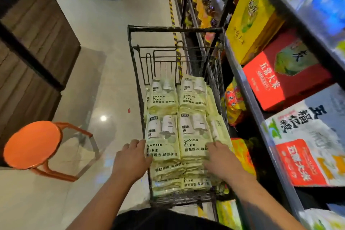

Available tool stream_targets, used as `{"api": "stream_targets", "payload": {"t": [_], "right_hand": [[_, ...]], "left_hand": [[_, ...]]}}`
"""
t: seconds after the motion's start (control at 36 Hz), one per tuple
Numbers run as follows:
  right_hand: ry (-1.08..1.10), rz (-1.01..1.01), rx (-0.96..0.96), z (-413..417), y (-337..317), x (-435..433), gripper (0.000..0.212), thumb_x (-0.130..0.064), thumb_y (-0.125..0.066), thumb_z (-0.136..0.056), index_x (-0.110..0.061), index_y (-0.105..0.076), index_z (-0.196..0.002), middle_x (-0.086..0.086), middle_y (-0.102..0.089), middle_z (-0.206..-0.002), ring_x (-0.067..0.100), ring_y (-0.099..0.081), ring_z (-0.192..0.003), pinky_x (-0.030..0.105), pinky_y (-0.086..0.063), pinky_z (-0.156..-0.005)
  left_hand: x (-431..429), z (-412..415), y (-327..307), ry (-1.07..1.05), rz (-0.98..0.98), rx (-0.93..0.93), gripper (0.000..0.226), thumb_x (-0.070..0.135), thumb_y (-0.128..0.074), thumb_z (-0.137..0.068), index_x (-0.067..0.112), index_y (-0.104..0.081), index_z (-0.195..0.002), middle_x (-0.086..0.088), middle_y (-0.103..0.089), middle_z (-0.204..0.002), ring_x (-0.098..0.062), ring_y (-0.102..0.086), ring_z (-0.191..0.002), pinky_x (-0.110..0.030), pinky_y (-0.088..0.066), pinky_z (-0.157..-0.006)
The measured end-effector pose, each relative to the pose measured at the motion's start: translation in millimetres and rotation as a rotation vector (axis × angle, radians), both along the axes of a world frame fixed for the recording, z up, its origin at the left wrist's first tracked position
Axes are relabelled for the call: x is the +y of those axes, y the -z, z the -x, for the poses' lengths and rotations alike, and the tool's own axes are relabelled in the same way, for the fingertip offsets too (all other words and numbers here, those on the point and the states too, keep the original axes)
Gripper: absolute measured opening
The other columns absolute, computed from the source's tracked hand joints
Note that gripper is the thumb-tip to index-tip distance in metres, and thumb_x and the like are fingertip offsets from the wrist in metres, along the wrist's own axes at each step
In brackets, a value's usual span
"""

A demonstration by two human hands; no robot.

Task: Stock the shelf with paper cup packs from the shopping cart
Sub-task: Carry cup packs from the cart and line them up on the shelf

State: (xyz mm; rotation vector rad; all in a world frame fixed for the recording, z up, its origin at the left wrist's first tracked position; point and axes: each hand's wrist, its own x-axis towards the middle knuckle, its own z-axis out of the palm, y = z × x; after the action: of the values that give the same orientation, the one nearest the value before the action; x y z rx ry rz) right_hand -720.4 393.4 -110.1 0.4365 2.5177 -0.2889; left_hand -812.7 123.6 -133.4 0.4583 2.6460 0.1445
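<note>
Shelf (249, 99) runs down the right of the frame, loaded with rice boxes (270, 80). You've got the cart (175, 29) parked just beside it, centre frame. The packs (194, 99) fill the cart's near end, laid flat in two rows and stacked several deep.

They're pale yellow-green film sleeves with dark lettering and white cup pictures, and the wrap looks glossy and a bit wrinkled. Expect them to be light and soft. The film will likely slide under your fingers and the cups inside could crush, so don't squeeze hard. Best bet is to clamp one from its two long sides, or scoop under the near end, rather than pinching the loose wrap.

Orange stool (31, 144) sits lower left, well clear of the cart.

And here come the hands! Your left hand (130, 157) is unclenched, fingers fairly straight against the left edge of the nearest top pack. Your right hand (220, 157) is spread flat on the neighbouring pack, nothing gripped. No pack lifted yet.
</note>
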Motion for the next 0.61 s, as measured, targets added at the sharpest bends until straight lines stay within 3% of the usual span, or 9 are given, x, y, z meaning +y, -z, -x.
{"api": "stream_targets", "payload": {"t": [0.14, 0.28, 0.39, 0.53, 0.61], "right_hand": [[0.097, 0.018, -0.1, 41, 14, -13, 0.056, -0.034, -0.053, -0.092, -0.017, -0.041, -0.144, 0.009, -0.038, -0.146, 0.03, -0.037, -0.135, 0.042, -0.041, -0.103], [0.223, 0.034, -0.094, 60, 34, -14, 0.056, -0.042, -0.064, -0.091, -0.013, -0.048, -0.136, 0.011, -0.041, -0.14, 0.03, -0.043, -0.129, 0.039, -0.043, -0.103], [0.36, 0.061, -0.047, 65, 45, -9, 0.072, -0.047, -0.079, -0.081, -0.016, -0.049, -0.139, 0.011, -0.04, -0.14, 0.032, -0.045, -0.128, 0.04, -0.043, -0.105], [0.537, 0.232, 0.015, 60, 56, 4, 0.085, -0.042, -0.089, -0.07, -0.03, -0.042, -0.14, 0.011, -0.037, -0.143, 0.032, -0.043, -0.13, 0.038, -0.041, -0.102], [0.734, 0.355, -0.005, 62, 62, 9, 0.109, -0.028, -0.094, -0.067, -0.02, -0.023, -0.15, 0.016, -0.035, -0.147, 0.034, -0.043, -0.132, 0.042, -0.043, -0.105]], "left_hand": [[3, 34, 29, 0.1, 0.054, -0.086, 0.055, 0.056, -0.043, -0.097, 0.022, -0.042, -0.14, -0.003, -0.05, -0.138, -0.026, -0.051, -0.121, -0.039, -0.046, -0.092], [4, 51, 52, 0.105, 0.028, -0.148, 0.068, 0.074, -0.042, -0.089, 0.023, -0.042, -0.133, -0.003, -0.057, -0.128, -0.028, -0.055, -0.114, -0.041, -0.046, -0.085], [9, 58, 56, -0.034, -0.043, -0.269, 0.072, 0.078, -0.055, -0.079, 0.027, -0.039, -0.129, 0.0, -0.06, -0.123, -0.025, -0.057, -0.114, -0.04, -0.045, -0.083], [12, 59, 66, -0.29, -0.214, -0.472, 0.078, 0.067, -0.07, -0.074, 0.017, -0.031, -0.118, -0.002, -0.065, -0.09, -0.027, -0.065, -0.083, -0.04, -0.055, -0.076], [14, 57, 73, -0.385, -0.262, -0.592, 0.078, 0.062, -0.073, -0.076, 0.013, -0.028, -0.118, -0.006, -0.069, -0.094, -0.025, -0.067, -0.084, -0.038, -0.054, -0.075]]}}
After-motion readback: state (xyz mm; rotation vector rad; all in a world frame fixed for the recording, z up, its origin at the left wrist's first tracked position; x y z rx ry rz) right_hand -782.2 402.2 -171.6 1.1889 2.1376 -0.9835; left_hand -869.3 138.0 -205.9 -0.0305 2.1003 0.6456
